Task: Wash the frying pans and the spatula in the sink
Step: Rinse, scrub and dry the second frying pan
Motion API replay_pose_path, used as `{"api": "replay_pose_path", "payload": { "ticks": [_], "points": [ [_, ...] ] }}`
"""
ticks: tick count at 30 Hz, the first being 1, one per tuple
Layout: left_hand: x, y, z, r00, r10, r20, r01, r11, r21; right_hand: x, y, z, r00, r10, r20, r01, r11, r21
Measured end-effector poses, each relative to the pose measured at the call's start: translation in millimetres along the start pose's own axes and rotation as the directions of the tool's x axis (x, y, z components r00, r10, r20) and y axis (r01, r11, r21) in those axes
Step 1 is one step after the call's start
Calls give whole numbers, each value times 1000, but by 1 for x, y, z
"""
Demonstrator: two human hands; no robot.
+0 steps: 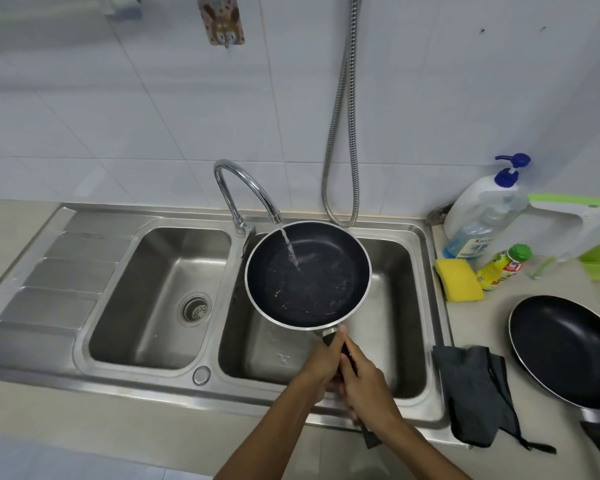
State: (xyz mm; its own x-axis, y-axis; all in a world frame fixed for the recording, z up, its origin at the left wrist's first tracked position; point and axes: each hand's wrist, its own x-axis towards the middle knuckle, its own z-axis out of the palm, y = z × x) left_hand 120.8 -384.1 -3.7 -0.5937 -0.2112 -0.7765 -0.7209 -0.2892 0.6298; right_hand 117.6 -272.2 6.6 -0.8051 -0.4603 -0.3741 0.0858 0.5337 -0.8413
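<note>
Your left hand [323, 363] & right hand [366, 386] both gripped the handle [329, 337], holding the frying pan [309, 275] under the tap [243, 181] stream, over the sink [399, 289] right basin.

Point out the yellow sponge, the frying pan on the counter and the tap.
yellow sponge [459, 279], head view, its top face.
frying pan on the counter [565, 351], head view, dark inner base.
tap [228, 199], head view, chrome riser pipe.

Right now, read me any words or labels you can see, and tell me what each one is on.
"Kos", then unreadable letters: label on the clear bottle.
Red label on the yellow bottle: too blurred to read.
No other text is legible.
</note>
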Motion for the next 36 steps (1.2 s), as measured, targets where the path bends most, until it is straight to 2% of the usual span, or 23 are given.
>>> {"api": "replay_pose_path", "payload": {
  "ticks": [7,12,18,27,31,36],
  "points": [
    [-6,-13,-7,1000,8,-10,-9,999,-43,-9,4,6,999,-29,42,32,998,-53],
    [-7,-22,6,995,-31,93,36,997,-62,-16,18,1,1000,5,7,-5,999,-48],
    [-4,-10,3,996,-31,88,36,998,-56,-6,6,1,999,36,-14,-37,998,-46],
    [-10,-17,-10,996,-44,78,50,996,-72,-14,7,8,999,-13,36,13,1000,-5],
    [-8,-20,8,985,-73,157,90,990,-108,-21,11,-10,999,-37,3,38,997,-69],
    [5,-20,33,979,-94,183,126,976,-178,-23,21,-35,1000,-12,5,13,978,-207]
  ]
}}
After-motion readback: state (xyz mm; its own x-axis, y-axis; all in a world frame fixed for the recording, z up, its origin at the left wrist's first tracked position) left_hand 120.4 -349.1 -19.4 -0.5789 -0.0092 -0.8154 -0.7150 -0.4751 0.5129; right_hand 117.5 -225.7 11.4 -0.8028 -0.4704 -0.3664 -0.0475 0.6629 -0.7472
